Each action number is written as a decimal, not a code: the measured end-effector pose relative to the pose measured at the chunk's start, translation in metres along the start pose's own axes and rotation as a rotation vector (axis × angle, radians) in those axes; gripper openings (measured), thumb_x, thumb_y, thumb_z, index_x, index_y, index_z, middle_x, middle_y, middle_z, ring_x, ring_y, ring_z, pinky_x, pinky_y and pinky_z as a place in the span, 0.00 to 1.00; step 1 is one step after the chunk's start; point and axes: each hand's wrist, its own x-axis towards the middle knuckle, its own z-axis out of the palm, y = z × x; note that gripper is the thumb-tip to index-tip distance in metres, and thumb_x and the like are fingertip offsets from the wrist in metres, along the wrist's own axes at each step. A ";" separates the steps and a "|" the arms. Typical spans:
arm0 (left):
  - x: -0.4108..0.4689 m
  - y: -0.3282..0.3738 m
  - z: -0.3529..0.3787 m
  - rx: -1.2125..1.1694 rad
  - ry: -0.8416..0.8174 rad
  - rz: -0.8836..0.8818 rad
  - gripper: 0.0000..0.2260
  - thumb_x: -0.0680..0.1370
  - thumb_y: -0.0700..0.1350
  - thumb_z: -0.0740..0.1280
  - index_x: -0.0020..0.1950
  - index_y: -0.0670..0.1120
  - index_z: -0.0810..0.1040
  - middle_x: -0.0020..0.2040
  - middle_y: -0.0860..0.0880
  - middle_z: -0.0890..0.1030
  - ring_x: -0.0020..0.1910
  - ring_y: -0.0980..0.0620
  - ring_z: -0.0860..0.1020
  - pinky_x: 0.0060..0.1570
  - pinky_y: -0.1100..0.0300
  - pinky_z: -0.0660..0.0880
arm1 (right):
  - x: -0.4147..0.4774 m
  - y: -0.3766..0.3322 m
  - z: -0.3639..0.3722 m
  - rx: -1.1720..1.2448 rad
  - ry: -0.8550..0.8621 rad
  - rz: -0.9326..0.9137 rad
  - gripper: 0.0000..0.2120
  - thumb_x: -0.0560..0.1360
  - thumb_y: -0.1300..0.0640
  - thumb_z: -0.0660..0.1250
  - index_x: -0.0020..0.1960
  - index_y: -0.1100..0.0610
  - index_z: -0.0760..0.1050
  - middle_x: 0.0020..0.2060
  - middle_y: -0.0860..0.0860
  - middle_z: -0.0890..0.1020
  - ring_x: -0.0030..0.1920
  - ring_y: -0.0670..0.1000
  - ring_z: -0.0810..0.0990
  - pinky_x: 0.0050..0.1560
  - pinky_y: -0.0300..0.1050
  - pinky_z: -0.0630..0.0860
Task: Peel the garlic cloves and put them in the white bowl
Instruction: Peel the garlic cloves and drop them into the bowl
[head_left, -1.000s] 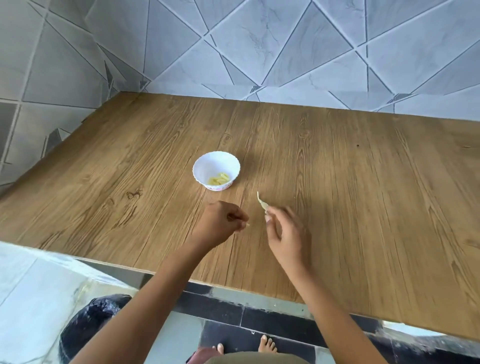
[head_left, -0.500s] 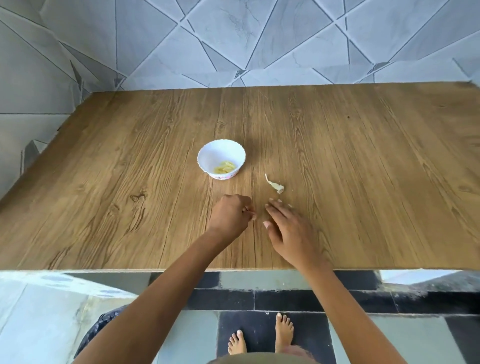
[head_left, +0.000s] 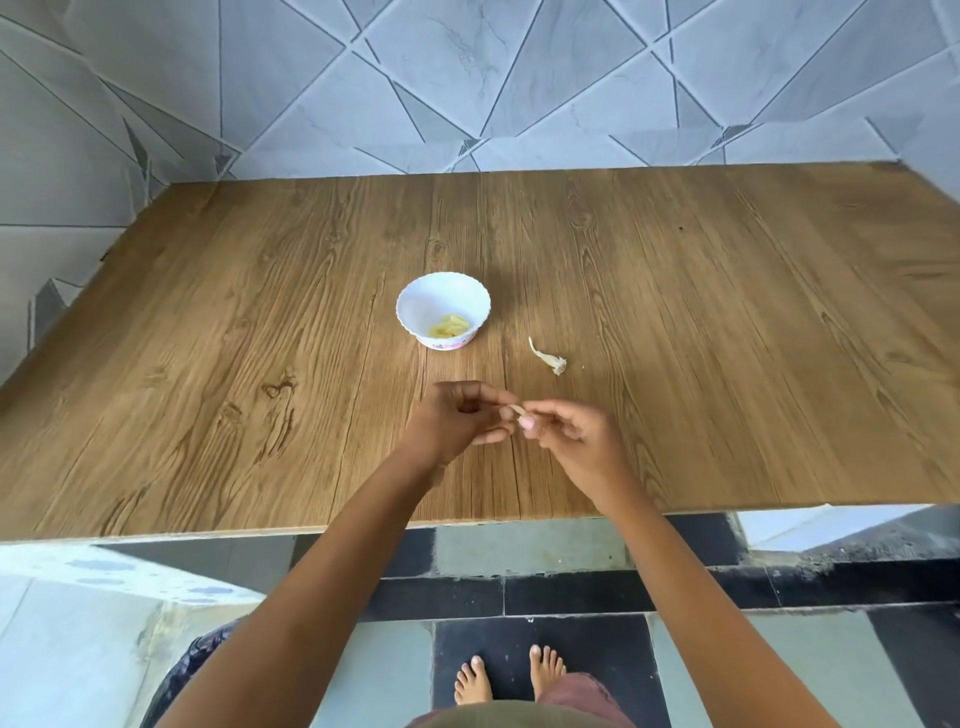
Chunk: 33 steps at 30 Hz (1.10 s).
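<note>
Above the brown wood-grain surface (head_left: 675, 312), left hand (head_left: 452, 421) and right hand (head_left: 576, 436) meet just short of the scalloped white bowl (head_left: 406, 314) of peeled cloves (head_left: 451, 326), each narrow grip pinching 1 small pale garlic clove (head_left: 514, 410) between them. Peeling seems underway; the next move calls for stripping its skin and dropping the clove into the bowl.

- A single wide-angle camera worn on the person's head, standing above the near edge of the worktop (head_left: 260, 364).
- It faces forward and steeply down: the tiled wall (head_left: 467, 78) fills the top, the floor (head_left: 545, 649) and bare feet (head_left: 472, 686) the bottom.
- The left hand (head_left: 452, 421) and right hand (head_left: 582, 441) sit near mid-frame, close below the lens, forearms rising from the lower edge.
- Both far corners of the worktop fit in; the near corners are cut off.
</note>
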 end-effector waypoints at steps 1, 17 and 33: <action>-0.002 0.001 0.002 -0.004 0.015 0.001 0.04 0.74 0.34 0.69 0.47 0.40 0.81 0.39 0.45 0.83 0.38 0.54 0.82 0.42 0.64 0.80 | 0.000 -0.001 0.002 0.065 0.013 0.028 0.08 0.74 0.60 0.69 0.53 0.59 0.80 0.42 0.53 0.84 0.41 0.45 0.83 0.41 0.35 0.77; -0.012 0.002 0.007 -0.101 0.011 -0.240 0.05 0.76 0.38 0.67 0.41 0.39 0.79 0.33 0.47 0.81 0.31 0.57 0.80 0.32 0.67 0.77 | 0.002 0.009 -0.002 -0.606 0.184 -0.735 0.07 0.76 0.61 0.66 0.45 0.62 0.81 0.37 0.51 0.83 0.34 0.47 0.80 0.32 0.41 0.78; -0.006 -0.011 0.000 0.266 0.061 0.196 0.04 0.76 0.36 0.68 0.42 0.42 0.80 0.34 0.49 0.80 0.33 0.56 0.79 0.37 0.64 0.77 | 0.006 -0.015 -0.008 0.094 -0.119 0.148 0.07 0.76 0.63 0.66 0.44 0.52 0.79 0.36 0.49 0.82 0.37 0.46 0.80 0.38 0.36 0.77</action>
